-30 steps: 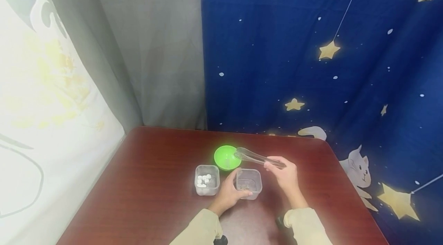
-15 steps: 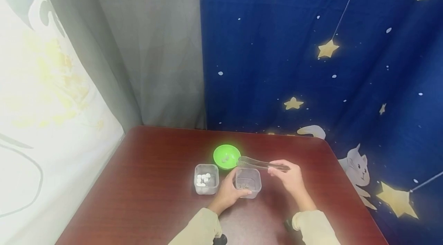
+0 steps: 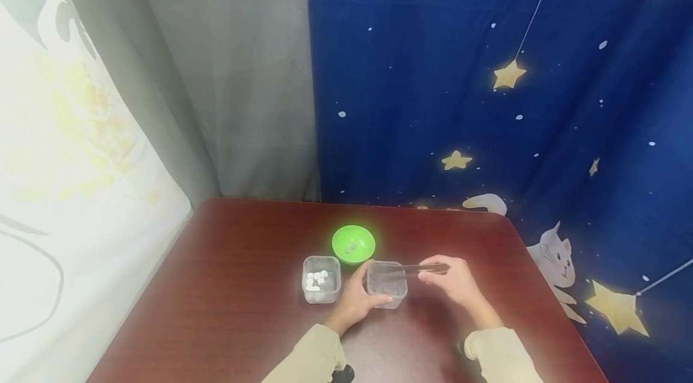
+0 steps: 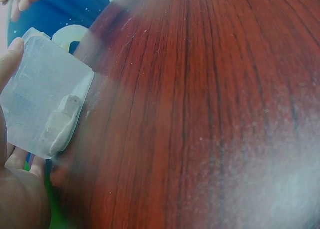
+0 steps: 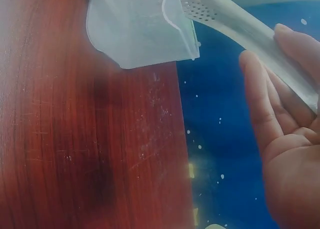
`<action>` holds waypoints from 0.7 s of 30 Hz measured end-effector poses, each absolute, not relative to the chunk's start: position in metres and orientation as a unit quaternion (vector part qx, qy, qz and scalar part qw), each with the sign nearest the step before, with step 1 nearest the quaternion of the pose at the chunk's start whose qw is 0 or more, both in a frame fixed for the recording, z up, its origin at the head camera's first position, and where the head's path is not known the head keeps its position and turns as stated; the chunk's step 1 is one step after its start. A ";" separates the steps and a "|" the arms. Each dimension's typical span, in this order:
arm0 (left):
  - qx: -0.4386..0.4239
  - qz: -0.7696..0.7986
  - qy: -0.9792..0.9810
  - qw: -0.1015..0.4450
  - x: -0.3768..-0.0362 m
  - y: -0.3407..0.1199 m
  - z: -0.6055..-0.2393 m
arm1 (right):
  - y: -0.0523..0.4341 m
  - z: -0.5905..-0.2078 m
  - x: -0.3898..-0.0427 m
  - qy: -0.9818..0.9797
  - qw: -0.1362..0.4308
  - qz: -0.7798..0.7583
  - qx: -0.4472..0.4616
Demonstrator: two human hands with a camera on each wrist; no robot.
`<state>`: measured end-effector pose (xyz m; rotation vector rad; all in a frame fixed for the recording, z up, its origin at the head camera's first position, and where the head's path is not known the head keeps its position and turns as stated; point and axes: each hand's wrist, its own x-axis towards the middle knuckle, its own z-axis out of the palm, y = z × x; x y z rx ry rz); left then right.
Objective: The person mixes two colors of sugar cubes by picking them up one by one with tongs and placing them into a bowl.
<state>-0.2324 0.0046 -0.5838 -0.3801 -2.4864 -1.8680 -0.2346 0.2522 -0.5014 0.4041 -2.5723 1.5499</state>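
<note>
From the head camera, the right hand (image 3: 453, 279) pinches the handle end of the clear tongs (image 3: 409, 269), whose long axis runs nearly level, pointing away to that hand's left. Their tips sit over the open top of the near clear container (image 3: 387, 284), which lies just to the left of the right hand. The left hand (image 3: 355, 300) curls around that container's left wall, thumb at the rim, so it is the nearer hand and touches it. Beyond the left hand's fingertips stands the green bowl (image 3: 353, 244); to its left, a second clear container (image 3: 321, 279) with white cubes, all on the dark red table (image 3: 238, 287)

The left wrist camera shows the held container (image 4: 45, 101) against the left hand's fingers (image 4: 11, 54), with pale pieces (image 4: 60, 121) inside at its bottom

The right wrist camera shows the tongs' perforated tip (image 5: 202, 4) right at the container's rim (image 5: 175, 19), ahead of the fingers (image 5: 257, 91), which curl under the handle
</note>
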 end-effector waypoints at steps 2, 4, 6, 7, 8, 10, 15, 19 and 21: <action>-0.124 -0.601 -0.790 0.002 -0.232 0.004 -0.583 | 0.249 -0.502 -0.235 -0.850 0.043 0.508 0.134; -0.126 -0.603 -0.788 0.001 -0.232 0.004 -0.583 | 0.247 -0.504 -0.236 -0.852 0.029 0.504 0.139; -0.128 -0.600 -0.789 0.003 -0.233 0.005 -0.584 | 0.244 -0.505 -0.237 -0.857 0.020 0.494 0.146; -0.129 -0.599 -0.791 0.003 -0.233 0.004 -0.584 | 0.243 -0.506 -0.238 -0.858 0.017 0.491 0.149; -0.128 -0.596 -0.793 0.003 -0.233 0.004 -0.584 | 0.242 -0.507 -0.239 -0.860 0.017 0.487 0.153; -0.128 -0.592 -0.795 0.004 -0.233 0.004 -0.585 | 0.241 -0.508 -0.240 -0.862 0.017 0.482 0.159; -0.129 -0.589 -0.798 0.006 -0.233 0.004 -0.584 | 0.240 -0.511 -0.241 -0.861 0.023 0.486 0.148; -0.135 -0.594 -0.793 0.005 -0.233 0.004 -0.584 | 0.239 -0.514 -0.241 -0.870 0.052 0.471 0.137; -0.138 -0.596 -0.791 0.005 -0.233 0.004 -0.584 | 0.239 -0.515 -0.241 -0.875 0.066 0.461 0.134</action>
